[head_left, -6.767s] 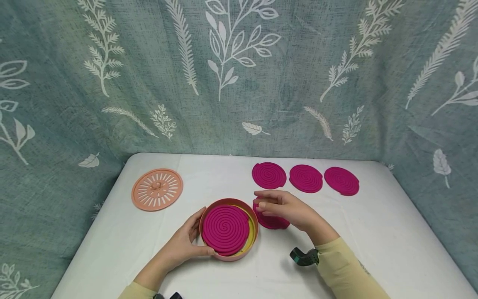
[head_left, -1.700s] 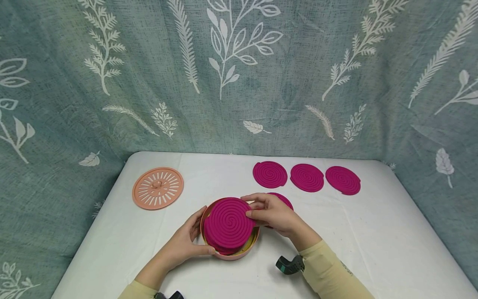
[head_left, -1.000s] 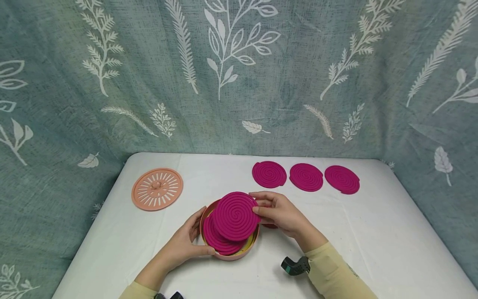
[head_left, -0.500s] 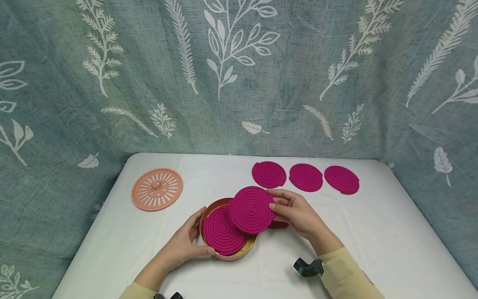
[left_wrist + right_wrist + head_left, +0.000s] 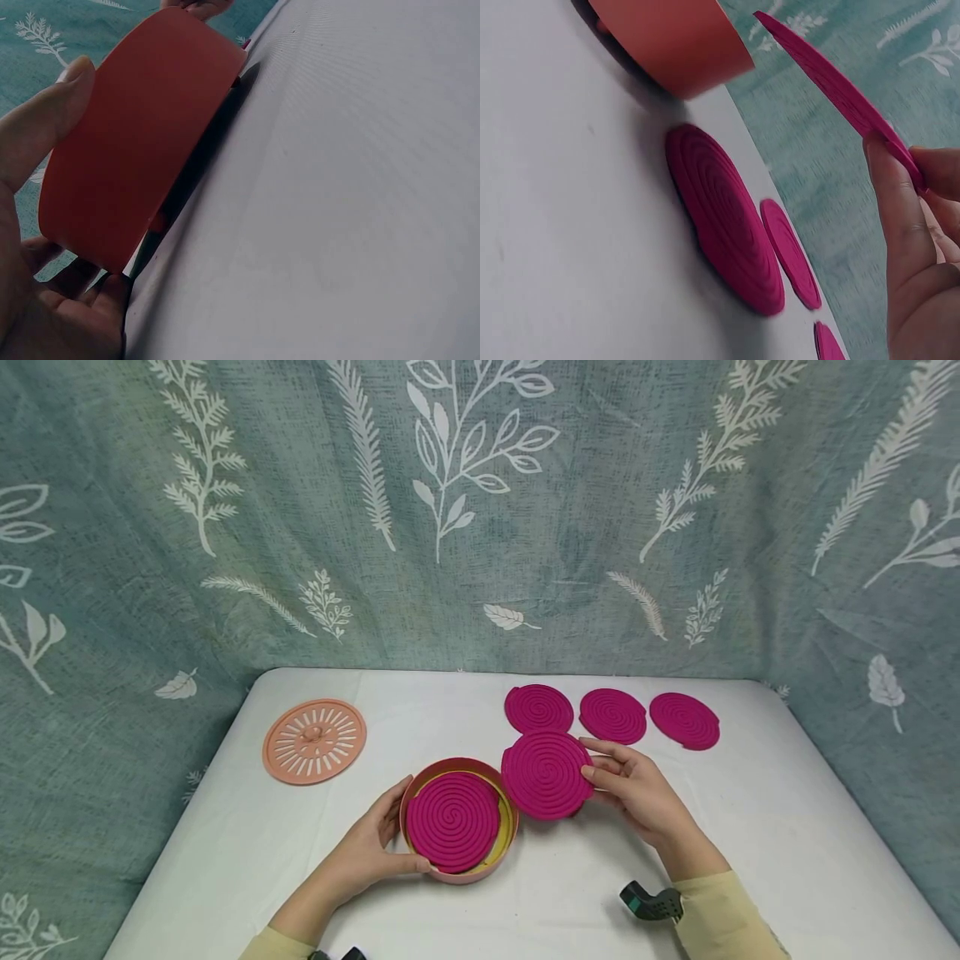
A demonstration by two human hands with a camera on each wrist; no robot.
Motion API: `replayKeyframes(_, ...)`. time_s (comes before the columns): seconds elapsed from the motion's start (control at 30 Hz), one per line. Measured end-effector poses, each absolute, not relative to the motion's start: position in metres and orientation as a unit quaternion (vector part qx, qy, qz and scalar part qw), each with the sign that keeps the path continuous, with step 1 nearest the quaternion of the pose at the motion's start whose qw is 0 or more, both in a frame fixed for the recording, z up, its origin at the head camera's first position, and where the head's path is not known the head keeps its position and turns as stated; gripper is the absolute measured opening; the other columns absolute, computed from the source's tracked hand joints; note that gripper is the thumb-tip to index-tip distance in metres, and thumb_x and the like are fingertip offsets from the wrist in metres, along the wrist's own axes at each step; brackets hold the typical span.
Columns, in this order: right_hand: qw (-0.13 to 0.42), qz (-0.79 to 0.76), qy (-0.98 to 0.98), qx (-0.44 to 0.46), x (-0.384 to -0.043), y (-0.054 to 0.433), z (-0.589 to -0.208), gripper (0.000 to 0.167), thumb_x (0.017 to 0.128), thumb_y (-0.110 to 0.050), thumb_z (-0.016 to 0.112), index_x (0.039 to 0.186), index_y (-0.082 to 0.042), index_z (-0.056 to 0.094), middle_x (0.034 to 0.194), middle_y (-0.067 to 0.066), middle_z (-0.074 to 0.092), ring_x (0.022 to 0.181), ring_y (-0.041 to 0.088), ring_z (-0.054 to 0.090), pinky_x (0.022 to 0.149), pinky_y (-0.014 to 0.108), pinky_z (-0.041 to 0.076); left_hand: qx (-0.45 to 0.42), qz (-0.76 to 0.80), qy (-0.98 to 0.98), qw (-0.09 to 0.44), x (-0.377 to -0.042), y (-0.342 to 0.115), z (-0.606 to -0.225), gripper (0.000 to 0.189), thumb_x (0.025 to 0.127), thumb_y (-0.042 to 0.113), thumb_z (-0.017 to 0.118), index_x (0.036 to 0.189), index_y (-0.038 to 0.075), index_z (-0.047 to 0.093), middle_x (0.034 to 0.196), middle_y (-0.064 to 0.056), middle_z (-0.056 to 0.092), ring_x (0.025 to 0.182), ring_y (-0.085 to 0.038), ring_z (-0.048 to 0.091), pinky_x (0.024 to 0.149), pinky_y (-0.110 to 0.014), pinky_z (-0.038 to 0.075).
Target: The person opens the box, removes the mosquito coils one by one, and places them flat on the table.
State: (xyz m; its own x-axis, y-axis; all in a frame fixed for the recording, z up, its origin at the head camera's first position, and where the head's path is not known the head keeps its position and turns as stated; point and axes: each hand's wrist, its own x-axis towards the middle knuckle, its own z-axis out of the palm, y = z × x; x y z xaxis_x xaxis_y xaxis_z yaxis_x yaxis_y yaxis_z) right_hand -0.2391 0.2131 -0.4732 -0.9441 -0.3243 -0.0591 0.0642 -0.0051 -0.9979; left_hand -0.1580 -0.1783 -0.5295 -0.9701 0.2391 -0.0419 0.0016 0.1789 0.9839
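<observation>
My left hand grips the side of a round orange mosquito coil holder, fingers on the far left side and thumb at the near rim. In the left wrist view the holder's outer wall fills the space between thumb and fingers. Inside lies a magenta mosquito coil over a yellow lining. My right hand pinches the right edge of another magenta coil between thumb and fingers, raised above the table. Beneath it, a coil on the table shows in the right wrist view, mostly hidden in the head view.
Three magenta coils lie in a row at the back: a left one, a middle one and a right one. An orange slotted lid rests at the back left. A patterned curtain closes off the white table's far side.
The right hand, earlier at the coil right of the holder, then held a coil over the holder. It has since carried that coil rightward, clear of the holder. The left hand stays put.
</observation>
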Motion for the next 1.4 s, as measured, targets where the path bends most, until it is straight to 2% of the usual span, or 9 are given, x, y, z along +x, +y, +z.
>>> replayKeyframes(0.17,0.123,-0.702,0.696,-0.08,-0.237,0.228,-0.475,0.057,0.094,-0.01,0.069,0.144,0.0,0.045,0.11,0.01,0.067,0.087,0.012,0.067,0.079,0.037,0.062,0.079,0.634,0.764,0.089,-0.157,-0.177,-0.529,0.12,0.059,0.025,0.097,0.157,0.02,0.027,0.157,-0.002,0.032,0.144,-0.017,0.028,0.114,-0.024,0.027)
replayKeyframes(0.47,0.109,-0.717,0.685,-0.063,-0.233,0.252,-0.477,0.059,0.095,-0.008,0.067,0.146,0.003,0.04,0.105,0.006,0.066,0.085,0.009,0.066,0.08,0.032,0.061,0.071,0.632,0.766,0.09,-0.157,-0.177,-0.527,0.121,0.058,0.026,0.098,0.157,0.02,0.027,0.156,0.002,0.033,0.143,-0.013,0.031,0.113,-0.022,0.029)
replayKeyframes(0.87,0.089,-0.722,0.685,-0.037,-0.229,0.276,-0.482,0.061,0.095,-0.01,0.067,0.148,0.002,0.039,0.106,0.007,0.067,0.086,0.012,0.069,0.077,0.031,0.062,0.07,0.634,0.765,0.095,-0.157,-0.177,-0.527,0.12,0.059,0.022,0.097,0.157,0.022,0.027,0.158,-0.002,0.03,0.145,-0.017,0.027,0.114,-0.021,0.026)
replayKeyframes(1.13,0.082,-0.745,0.661,-0.041,-0.227,0.291,-0.491,0.06,0.097,-0.005,0.063,0.148,0.007,0.034,0.105,0.008,0.068,0.086,0.013,0.07,0.077,0.031,0.061,0.071,0.632,0.766,0.094,-0.157,-0.177,-0.526,0.122,0.059,0.023,0.098,0.157,0.02,0.026,0.158,-0.001,0.03,0.144,-0.015,0.028,0.113,-0.02,0.026)
replayKeyframes(1.4,0.077,-0.758,0.647,-0.024,-0.228,0.301,-0.497,0.058,0.097,-0.006,0.063,0.149,0.002,0.037,0.106,0.006,0.068,0.088,0.012,0.069,0.077,0.031,0.061,0.071,0.633,0.765,0.094,-0.157,-0.176,-0.527,0.121,0.059,0.023,0.097,0.157,0.021,0.027,0.158,-0.001,0.031,0.144,-0.016,0.028,0.114,-0.022,0.027)
